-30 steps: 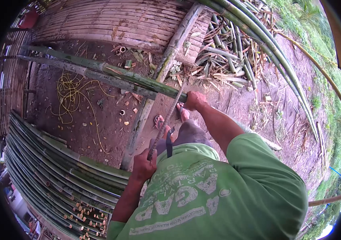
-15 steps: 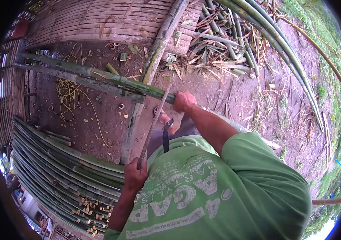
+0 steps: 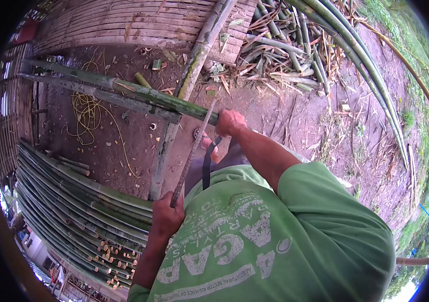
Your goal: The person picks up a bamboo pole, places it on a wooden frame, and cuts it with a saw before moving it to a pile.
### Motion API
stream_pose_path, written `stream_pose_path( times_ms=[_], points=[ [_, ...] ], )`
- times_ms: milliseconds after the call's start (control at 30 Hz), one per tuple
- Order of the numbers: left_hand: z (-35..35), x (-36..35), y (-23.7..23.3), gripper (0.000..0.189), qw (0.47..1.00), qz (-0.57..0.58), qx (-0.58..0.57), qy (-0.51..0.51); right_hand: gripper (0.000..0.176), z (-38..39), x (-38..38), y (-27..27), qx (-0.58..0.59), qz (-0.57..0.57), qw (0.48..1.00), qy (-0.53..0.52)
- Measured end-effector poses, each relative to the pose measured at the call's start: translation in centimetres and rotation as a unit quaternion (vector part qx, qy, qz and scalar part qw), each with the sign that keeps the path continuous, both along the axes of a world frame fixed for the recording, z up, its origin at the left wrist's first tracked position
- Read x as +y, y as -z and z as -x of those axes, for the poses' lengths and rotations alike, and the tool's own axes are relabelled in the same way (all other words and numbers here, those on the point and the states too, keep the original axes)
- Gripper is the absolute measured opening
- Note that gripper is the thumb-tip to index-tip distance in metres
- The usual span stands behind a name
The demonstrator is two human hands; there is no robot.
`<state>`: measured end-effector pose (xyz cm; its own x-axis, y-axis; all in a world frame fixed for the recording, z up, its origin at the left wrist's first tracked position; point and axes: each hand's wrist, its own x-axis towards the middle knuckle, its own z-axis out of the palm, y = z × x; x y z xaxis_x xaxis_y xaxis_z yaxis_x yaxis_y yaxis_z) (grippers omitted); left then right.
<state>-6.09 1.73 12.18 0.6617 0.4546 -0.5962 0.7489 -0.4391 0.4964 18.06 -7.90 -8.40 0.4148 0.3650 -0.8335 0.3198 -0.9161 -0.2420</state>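
My right hand [image 3: 231,122] is closed round a green bamboo pole [image 3: 149,94], which slants in from the upper left. My left hand [image 3: 168,214] is a fist round the lower end of a long, narrow, rough brown blade [image 3: 194,148]. The blade runs upward and crosses the pole just left of my right hand. A greyer bamboo pole [image 3: 109,99] lies alongside, on an upright bamboo post [image 3: 163,156]. Past my right hand, my forearm hides much of what lies behind it. A black strap [image 3: 207,168] hangs at my waist.
Stacked green bamboo poles [image 3: 83,201] lie at lower left. A slatted bamboo platform [image 3: 124,25] stands at the top, beside a heap of cut bamboo pieces [image 3: 292,50]. Yellow cord [image 3: 86,118] is tangled on the dirt. Long bent poles [image 3: 360,55] curve along the right.
My left hand and the blade have shifted slightly up in the view. My right hand keeps its grip on the bamboo pole.
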Motion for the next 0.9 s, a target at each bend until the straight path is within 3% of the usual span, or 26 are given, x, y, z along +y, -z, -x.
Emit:
stream_pose_path(
  times_ms=[100,200,300,367,500,567,700,900],
  points=[
    [-4.6,0.1,6.7,0.025,0.998,0.0,-0.057,-0.005,0.031,0.3,-0.2,0.8,-0.001,0.001,1.0,-0.003],
    [-5.8,0.1,7.9,0.027,0.997,0.0,-0.073,-0.001,0.031,0.3,-0.1,1.0,0.001,0.005,1.0,-0.002],
    [-4.3,-1.2,3.5,0.026,0.997,-0.023,-0.071,-0.002,0.032,0.4,-0.3,2.0,-0.012,-0.01,1.0,-0.022],
    [-1.5,-0.7,-0.6,0.025,1.0,-0.003,0.005,-0.017,0.032,0.5,-0.5,2.2,0.001,0.0,1.0,-0.01],
    [0.3,-0.4,-2.2,0.024,0.999,-0.005,0.029,-0.021,0.032,0.6,-0.1,1.5,0.005,-0.009,1.0,-0.001],
    [-1.2,0.1,-0.2,0.025,1.0,-0.006,0.022,-0.009,0.031,-0.1,-0.4,1.4,-0.004,-0.005,1.0,0.008],
    [-9.8,1.3,9.7,0.03,0.999,-0.012,-0.035,0.025,0.032,0.4,-0.4,2.0,-0.002,-0.006,1.0,0.009],
    [-8.2,0.4,11.9,0.029,0.995,-0.029,-0.096,0.014,0.032,0.7,-0.2,0.9,0.009,-0.016,1.0,-0.001]
  ],
)
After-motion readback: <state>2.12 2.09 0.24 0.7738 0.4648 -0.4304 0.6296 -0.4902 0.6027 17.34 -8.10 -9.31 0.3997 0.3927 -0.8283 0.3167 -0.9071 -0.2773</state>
